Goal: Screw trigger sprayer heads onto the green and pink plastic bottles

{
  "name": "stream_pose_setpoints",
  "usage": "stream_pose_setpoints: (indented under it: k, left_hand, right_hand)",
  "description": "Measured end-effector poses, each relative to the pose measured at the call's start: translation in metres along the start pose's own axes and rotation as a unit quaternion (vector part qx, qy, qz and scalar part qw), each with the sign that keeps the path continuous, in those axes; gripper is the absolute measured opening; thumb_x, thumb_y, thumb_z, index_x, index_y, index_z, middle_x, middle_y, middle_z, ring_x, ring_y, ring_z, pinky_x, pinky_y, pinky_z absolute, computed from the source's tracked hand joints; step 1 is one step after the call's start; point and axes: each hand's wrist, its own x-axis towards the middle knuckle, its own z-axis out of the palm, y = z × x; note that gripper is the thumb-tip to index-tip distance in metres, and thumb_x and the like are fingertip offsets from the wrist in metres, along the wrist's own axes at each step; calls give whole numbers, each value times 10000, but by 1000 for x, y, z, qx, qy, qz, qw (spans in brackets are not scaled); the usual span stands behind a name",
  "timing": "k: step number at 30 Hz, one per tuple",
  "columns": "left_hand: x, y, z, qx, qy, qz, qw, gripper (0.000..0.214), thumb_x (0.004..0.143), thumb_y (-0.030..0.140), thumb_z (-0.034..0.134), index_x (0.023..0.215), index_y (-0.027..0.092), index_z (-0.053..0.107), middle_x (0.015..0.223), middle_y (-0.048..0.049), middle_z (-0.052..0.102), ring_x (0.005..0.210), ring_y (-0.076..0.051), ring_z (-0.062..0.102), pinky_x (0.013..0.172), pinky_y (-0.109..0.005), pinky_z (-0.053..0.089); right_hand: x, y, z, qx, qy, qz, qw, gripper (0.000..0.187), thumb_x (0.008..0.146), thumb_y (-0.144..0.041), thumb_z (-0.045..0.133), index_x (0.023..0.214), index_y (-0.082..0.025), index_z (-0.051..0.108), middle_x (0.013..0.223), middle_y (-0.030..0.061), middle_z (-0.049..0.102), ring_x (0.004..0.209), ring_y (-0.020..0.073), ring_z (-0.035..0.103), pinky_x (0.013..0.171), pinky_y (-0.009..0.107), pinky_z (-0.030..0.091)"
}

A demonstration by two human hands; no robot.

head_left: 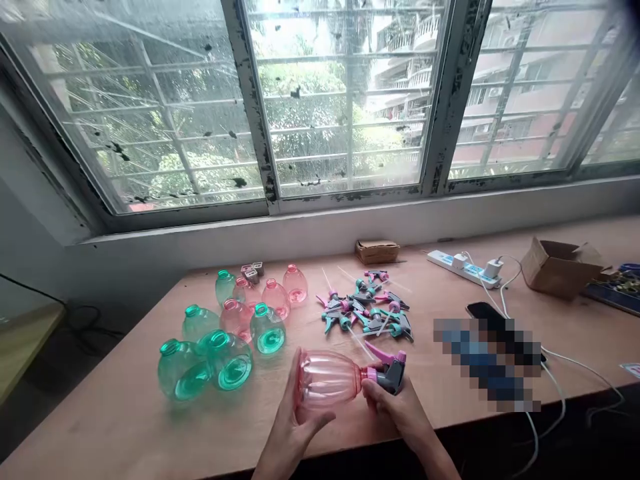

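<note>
A clear pink spray bottle lies on its side in the air above the table's front edge, its base to the left. My left hand wraps round the base end, thumb in front. At the neck, my right hand grips the pink collar of the black and pink spray head, which sits on the bottle's mouth. Whether it is screwed tight I cannot tell. Behind lies a pile of spray heads in pink, teal and black with thin tubes. To the left stand several open green bottles and pink bottles.
A power strip with plugs and white cables lies at the back right, near an open cardboard box. Phones, partly blurred out, rest at the right. A small brown box and small grey blocks sit near the windowsill.
</note>
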Motion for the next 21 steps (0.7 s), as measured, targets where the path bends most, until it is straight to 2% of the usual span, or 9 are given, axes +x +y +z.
stream_pose_setpoints:
  k: [3,5,7,9,11,15,18,21]
  left_hand:
    - [-1,-2,0,1,-5,13,1000,972,775,387,819,1573,345,266,1674,-59,293,1539,-324,232,1267,-475,157]
    - [0,-9,-1,-22,-8,17,1000,1078,713,406,867,1584,326,236,1669,-75,301,1535,-331,244,1266,-463,172]
    - [4,-20,-3,-64,4,20,998,1132,662,513,873,1581,280,255,1636,-121,363,1499,-378,319,1242,-491,246]
    - [8,-29,-5,-85,0,6,996,1109,668,605,831,1564,214,305,1516,-187,517,1412,-423,452,1180,-532,355]
    - [11,-36,-7,-77,9,-4,997,1083,662,619,827,1536,181,362,1446,-209,579,1374,-437,493,1171,-543,358]
    - [14,-36,-9,-77,26,10,997,1137,599,591,878,1544,232,356,1469,-158,566,1398,-428,466,1214,-527,290]
    - [16,-33,-8,-96,17,14,995,1207,553,605,894,1560,259,326,1382,-137,633,1369,-431,502,1191,-520,341]
    - [18,-30,-6,-101,15,3,995,1202,534,690,859,1539,240,376,1296,-157,681,1321,-457,546,1134,-523,426]
  right_hand:
    - [1,6,1,5,14,-8,1000,461,718,-577,805,855,-157,672,489,-29,608,409,144,511,482,265,355]
    - [2,12,4,7,27,-5,1000,488,682,-600,817,847,-159,686,481,-29,600,403,140,488,462,263,346]
    - [3,18,6,11,32,-1,999,517,645,-614,830,850,-158,701,458,-32,583,404,145,482,452,265,347]
    - [4,20,10,14,37,1,999,538,609,-618,848,849,-157,706,437,-36,571,401,149,487,448,265,354]
    - [6,19,14,25,41,-1,999,544,597,-621,853,842,-161,697,440,-38,572,387,144,482,430,257,344]
    - [10,13,24,60,49,10,997,517,624,-630,838,788,-174,659,474,-39,565,375,133,476,391,244,340]
    - [13,15,30,74,75,21,994,534,603,-666,831,719,-179,643,436,-46,528,354,130,461,369,242,332]
    - [14,24,31,76,113,22,990,599,524,-693,850,753,-169,670,403,-43,533,328,132,457,368,246,327]
